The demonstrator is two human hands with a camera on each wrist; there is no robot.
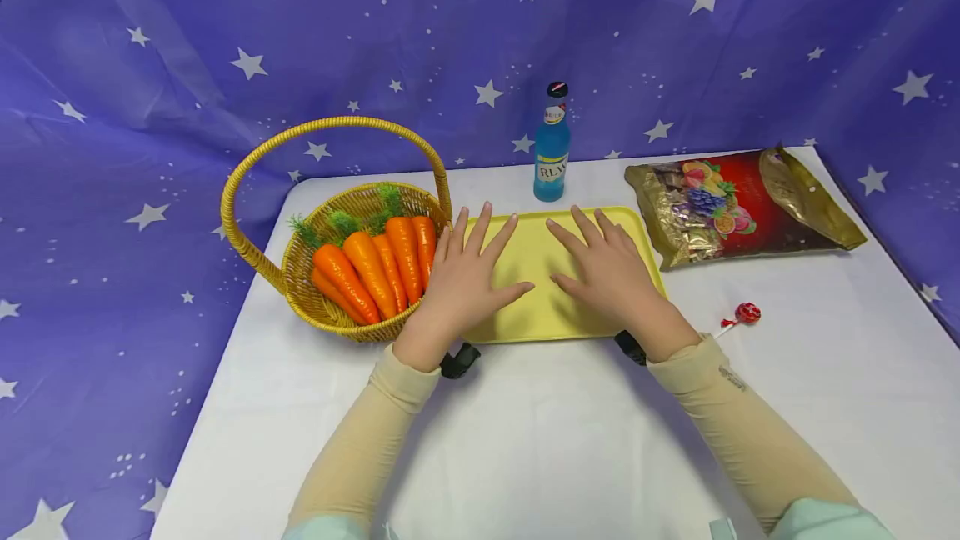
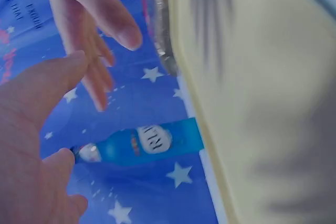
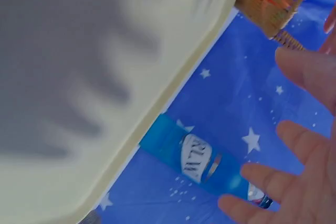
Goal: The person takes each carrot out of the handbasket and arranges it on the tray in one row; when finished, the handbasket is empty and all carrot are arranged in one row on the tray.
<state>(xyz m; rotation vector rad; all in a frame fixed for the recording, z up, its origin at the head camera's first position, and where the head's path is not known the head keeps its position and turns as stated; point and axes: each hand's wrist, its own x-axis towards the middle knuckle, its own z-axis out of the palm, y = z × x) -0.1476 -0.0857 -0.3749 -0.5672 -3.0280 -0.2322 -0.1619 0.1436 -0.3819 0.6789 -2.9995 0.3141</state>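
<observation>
Both hands hover over a yellow tray (image 1: 540, 327), palms down with fingers spread and nothing held. My left hand (image 1: 463, 273) is above the tray's left part, close beside a wicker basket (image 1: 300, 307) of orange carrots (image 1: 367, 269) with green tops. Above the tray's right part is my right hand (image 1: 611, 269). In both wrist views the hands' shadows fall on the tray, and a gap shows between palms and tray. Behind the tray stands an upright blue bottle (image 1: 552, 148) with a dark cap, seen also in the right wrist view as a labelled bottle (image 3: 184, 153).
A red and gold bag of wrapped sweets (image 1: 742, 207) lies at the back right. In front of it is a red lollipop (image 1: 747, 313) on a white stick. The basket's tall handle (image 1: 330, 125) arches up at the left. A starry purple cloth (image 1: 450, 40) hangs behind the white table (image 1: 525, 440).
</observation>
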